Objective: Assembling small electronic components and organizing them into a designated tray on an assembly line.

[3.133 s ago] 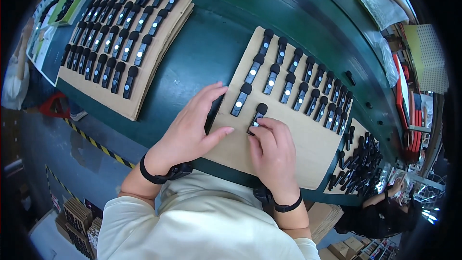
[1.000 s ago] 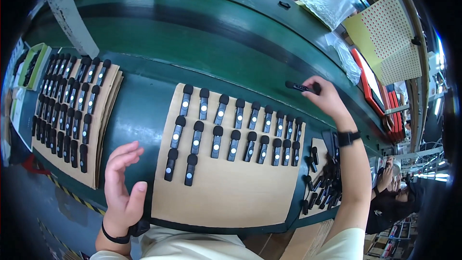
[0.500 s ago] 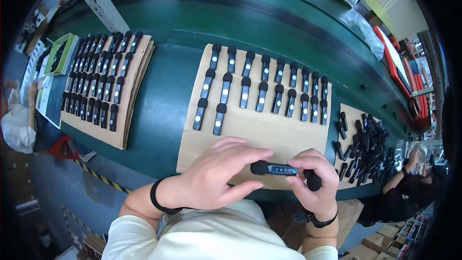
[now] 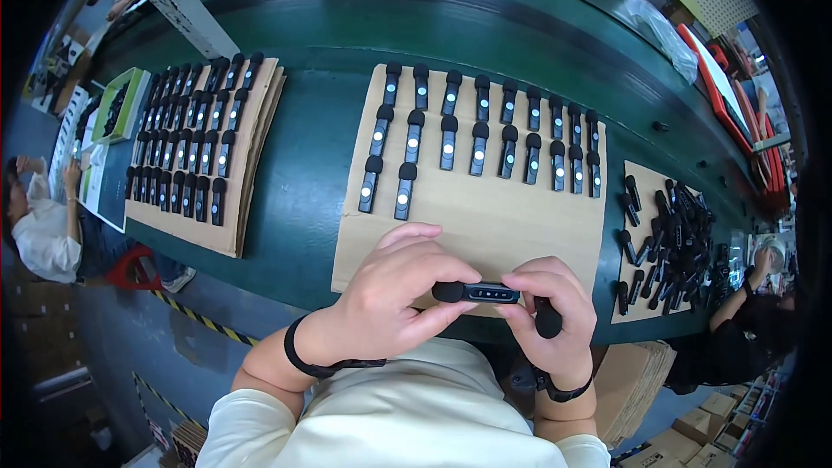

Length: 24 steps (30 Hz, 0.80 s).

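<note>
A small black wireless microphone (image 4: 490, 293) with a foam windscreen lies sideways between my two hands, its row of small marks facing up. My left hand (image 4: 386, 290) pinches it at the foam end with thumb and forefinger. At its other end, my right hand (image 4: 563, 303) grips the body between thumb and fingers. A second microphone's foam head (image 4: 548, 321) sticks out from my right palm; the rest of it is hidden. Just beyond, rows of similar microphones (image 4: 406, 191), each with a light round spot, lie on a cardboard sheet (image 4: 485, 225).
A stacked cardboard pile (image 4: 247, 199) at left bears more rows of microphones. Loose microphones (image 4: 685, 238) are heaped on cardboard at right. A green bin (image 4: 130, 108) stands far left. Co-workers sit at left (image 4: 52, 234) and right (image 4: 745, 321). A metal post (image 4: 178, 4) rises at the back left.
My left hand has closed onto the foam end of the microphone, where its fingers were apart before. Both hands have come slightly closer together, and the view has shifted a little.
</note>
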Available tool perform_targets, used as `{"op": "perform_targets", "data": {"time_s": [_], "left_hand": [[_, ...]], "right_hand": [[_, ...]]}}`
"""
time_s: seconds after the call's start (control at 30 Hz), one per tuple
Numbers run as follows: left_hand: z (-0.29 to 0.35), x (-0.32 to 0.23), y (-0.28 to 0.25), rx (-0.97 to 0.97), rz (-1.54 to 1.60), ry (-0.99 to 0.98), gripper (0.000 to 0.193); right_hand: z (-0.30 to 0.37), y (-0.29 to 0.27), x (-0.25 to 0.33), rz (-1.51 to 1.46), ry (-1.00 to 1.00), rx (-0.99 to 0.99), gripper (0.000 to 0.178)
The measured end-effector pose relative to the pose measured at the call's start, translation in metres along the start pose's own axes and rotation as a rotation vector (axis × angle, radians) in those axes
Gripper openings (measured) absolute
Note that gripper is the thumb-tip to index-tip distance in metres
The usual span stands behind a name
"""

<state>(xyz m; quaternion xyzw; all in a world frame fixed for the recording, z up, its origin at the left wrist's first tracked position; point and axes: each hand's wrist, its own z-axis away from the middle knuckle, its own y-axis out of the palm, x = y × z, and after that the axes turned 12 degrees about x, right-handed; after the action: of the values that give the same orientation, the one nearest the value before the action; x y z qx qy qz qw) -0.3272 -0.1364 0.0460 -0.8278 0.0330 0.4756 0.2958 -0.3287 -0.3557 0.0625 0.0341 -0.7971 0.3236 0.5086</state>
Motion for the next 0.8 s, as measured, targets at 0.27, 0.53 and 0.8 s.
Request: {"op": "perform_targets", "data": {"time_s": [0.27, 0.53, 0.8], "left_hand": [[-0.001, 0.0, 0.003, -0.034, 0.01, -0.008, 0.027], [-0.001, 0.006, 0.003, -0.014, -0.002, -0.026, 0.027], [0.004, 0.013, -0.003, -0.034, -0.112, -0.083, 0.027]], "right_hand": [[-0.003, 0.006, -0.003, 0.004, -0.034, -0.03, 0.024], [-0.003, 0.005, -0.009, -0.1, 0.01, -0.007, 0.036], [-0.026, 0.017, -0.001, 0.022, 0.02, 0.033, 0.028]]}}
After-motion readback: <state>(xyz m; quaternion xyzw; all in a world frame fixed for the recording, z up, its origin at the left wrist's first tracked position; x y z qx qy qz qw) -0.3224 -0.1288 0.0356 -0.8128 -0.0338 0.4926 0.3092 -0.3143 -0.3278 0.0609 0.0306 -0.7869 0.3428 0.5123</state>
